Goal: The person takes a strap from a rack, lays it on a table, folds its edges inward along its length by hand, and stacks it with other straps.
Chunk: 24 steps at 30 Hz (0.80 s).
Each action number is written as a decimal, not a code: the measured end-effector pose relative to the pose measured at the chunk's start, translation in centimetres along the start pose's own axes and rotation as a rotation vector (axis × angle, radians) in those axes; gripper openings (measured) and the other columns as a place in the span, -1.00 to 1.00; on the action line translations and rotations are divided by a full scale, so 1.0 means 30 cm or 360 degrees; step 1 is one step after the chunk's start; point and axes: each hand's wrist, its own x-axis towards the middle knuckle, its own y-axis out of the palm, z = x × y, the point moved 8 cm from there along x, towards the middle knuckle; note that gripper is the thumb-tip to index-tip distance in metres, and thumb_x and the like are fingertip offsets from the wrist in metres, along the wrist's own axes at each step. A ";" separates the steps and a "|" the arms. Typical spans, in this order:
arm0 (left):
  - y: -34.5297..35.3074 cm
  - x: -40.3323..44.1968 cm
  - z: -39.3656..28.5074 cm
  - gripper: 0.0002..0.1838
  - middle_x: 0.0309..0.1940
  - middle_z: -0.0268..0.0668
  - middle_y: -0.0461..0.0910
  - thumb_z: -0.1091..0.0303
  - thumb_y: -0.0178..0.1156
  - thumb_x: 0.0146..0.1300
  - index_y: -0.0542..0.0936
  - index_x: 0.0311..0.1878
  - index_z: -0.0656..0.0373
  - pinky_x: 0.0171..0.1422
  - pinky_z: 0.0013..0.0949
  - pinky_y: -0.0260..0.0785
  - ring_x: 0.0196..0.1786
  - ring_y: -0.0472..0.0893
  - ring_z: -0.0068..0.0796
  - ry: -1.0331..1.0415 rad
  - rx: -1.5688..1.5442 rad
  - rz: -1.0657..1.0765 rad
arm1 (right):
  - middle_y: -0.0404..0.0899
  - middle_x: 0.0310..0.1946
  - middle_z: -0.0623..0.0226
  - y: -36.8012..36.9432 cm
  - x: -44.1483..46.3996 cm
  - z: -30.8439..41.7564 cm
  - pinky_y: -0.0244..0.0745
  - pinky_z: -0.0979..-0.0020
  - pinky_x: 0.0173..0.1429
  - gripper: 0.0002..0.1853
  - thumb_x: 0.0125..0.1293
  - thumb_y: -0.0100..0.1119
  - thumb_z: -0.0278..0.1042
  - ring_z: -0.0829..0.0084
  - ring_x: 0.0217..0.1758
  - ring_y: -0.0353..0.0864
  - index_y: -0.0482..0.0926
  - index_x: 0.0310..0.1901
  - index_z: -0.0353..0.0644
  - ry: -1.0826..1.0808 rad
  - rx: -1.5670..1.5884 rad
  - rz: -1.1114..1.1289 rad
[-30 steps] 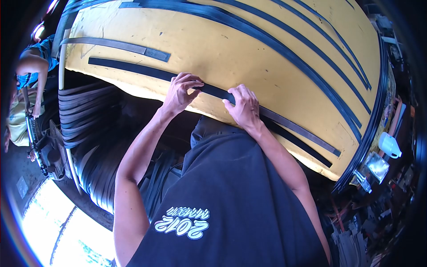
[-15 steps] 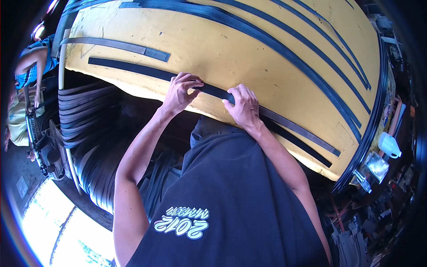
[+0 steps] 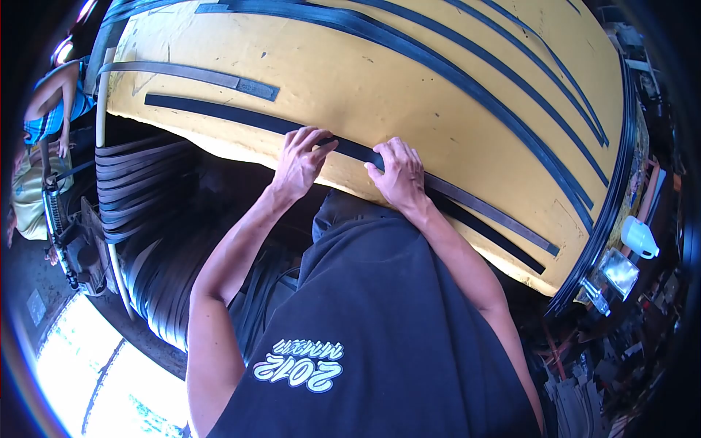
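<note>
A long black rubber-like strip (image 3: pixel 219 112) lies along the near edge of a yellow-topped table (image 3: pixel 350 80). My left hand (image 3: pixel 301 159) is over the middle of this strip, its fingers curled and thumb closed in at the strip's edge. A short way to the right, my right hand (image 3: pixel 399 174) grips the same strip between thumb and bent fingers. A greyish strip (image 3: pixel 496 220) runs out from under my right hand, beside the black one. Another grey strip (image 3: pixel 190 75) with a lighter end piece rests beyond my left hand.
Several long dark strips (image 3: pixel 467 80) stretch across the far part of the table. Bundled strips (image 3: pixel 139 190) hang on a rack at the left. Another person (image 3: pixel 55 109) is at the far left by a machine. A white jug (image 3: pixel 639 237) and a clear bottle (image 3: pixel 596 298) stand at the right.
My left hand has shifted slightly right along the strip, toward my right hand. My right hand stays in place. The person at the left has moved an arm.
</note>
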 end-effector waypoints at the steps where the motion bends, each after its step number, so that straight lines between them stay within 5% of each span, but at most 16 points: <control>1: 0.010 -0.013 -0.011 -0.60 0.08 -0.30 0.58 0.48 0.26 0.02 0.69 0.00 0.09 0.24 -0.14 0.31 0.19 0.51 -0.27 -0.0011 0.0013 -0.0005 | 0.54 -0.19 0.19 0.001 -0.001 -0.001 0.44 0.18 0.03 -0.69 0.10 0.39 -0.25 0.18 -0.07 0.58 0.60 -0.15 -0.18 0.0004 -0.0005 0.0003; 8: 0.063 -0.040 -0.135 -0.52 0.19 -0.30 0.52 0.42 0.24 0.06 0.61 0.14 0.17 0.28 -0.14 0.29 0.26 0.47 -0.29 0.0083 0.0009 -0.0041 | 0.55 -0.19 0.16 -0.033 -0.011 0.003 0.48 0.16 -0.01 -0.68 0.13 0.39 -0.21 0.13 -0.10 0.61 0.60 -0.13 -0.17 0.0002 -0.0045 -0.0006; 13: 0.060 -0.036 -0.132 -0.49 0.16 -0.30 0.55 0.44 0.29 0.06 0.60 0.17 0.16 0.26 -0.14 0.30 0.23 0.50 -0.28 0.0089 0.0023 -0.0046 | 0.70 -0.13 0.06 -0.091 -0.064 -0.121 0.58 0.18 0.07 -0.60 0.19 0.38 -0.16 0.04 -0.06 0.70 0.63 -0.01 -0.20 0.0316 0.0573 0.0323; 24: 0.057 0.013 -0.129 -0.71 0.09 -0.34 0.60 0.45 0.31 0.08 0.67 -0.08 0.16 0.22 -0.15 0.26 0.16 0.52 -0.31 0.0033 -0.0049 -0.0137 | 0.67 -0.13 0.07 -0.176 -0.153 -0.183 0.57 0.12 0.02 -0.68 0.26 0.31 -0.22 0.01 -0.09 0.67 0.63 -0.03 -0.20 0.0194 0.0238 0.0171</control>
